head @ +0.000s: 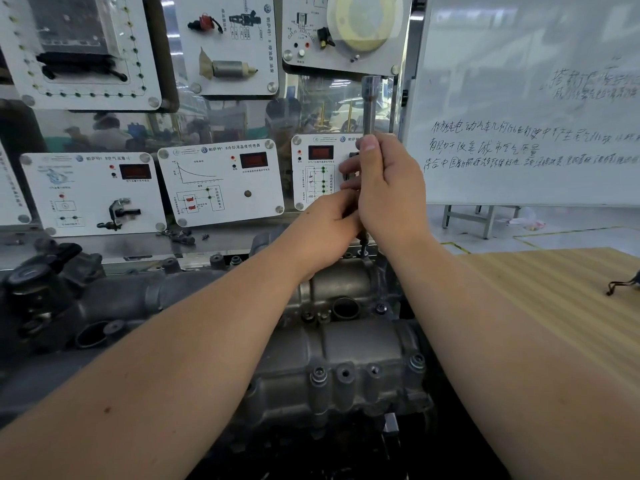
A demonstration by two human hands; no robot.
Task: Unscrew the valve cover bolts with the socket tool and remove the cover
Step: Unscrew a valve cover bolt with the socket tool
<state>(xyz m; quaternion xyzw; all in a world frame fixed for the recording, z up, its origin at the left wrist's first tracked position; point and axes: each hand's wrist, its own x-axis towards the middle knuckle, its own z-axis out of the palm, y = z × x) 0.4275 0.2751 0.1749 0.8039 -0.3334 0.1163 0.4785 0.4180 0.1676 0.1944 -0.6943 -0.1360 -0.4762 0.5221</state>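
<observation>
The grey cast-metal valve cover point(346, 344) lies across the middle of the view, with several bolts along its near edge, one of them a bolt point(318, 375). My right hand point(391, 188) grips the shaft of the long metal socket tool point(370, 102), which stands upright over the cover's far right corner. Its lower tip point(363, 244) sits at a bolt there. My left hand point(325, 233) curls round the lower part of the tool, just below my right hand; its fingers are partly hidden.
Training panels with sensors and red displays point(221, 181) stand behind the engine. A whiteboard point(533, 133) with writing is at the right. A striped wooden tabletop point(554, 292) lies right of the engine, with a small dark part point(623, 285) on it. Black engine parts point(45, 282) sit at the left.
</observation>
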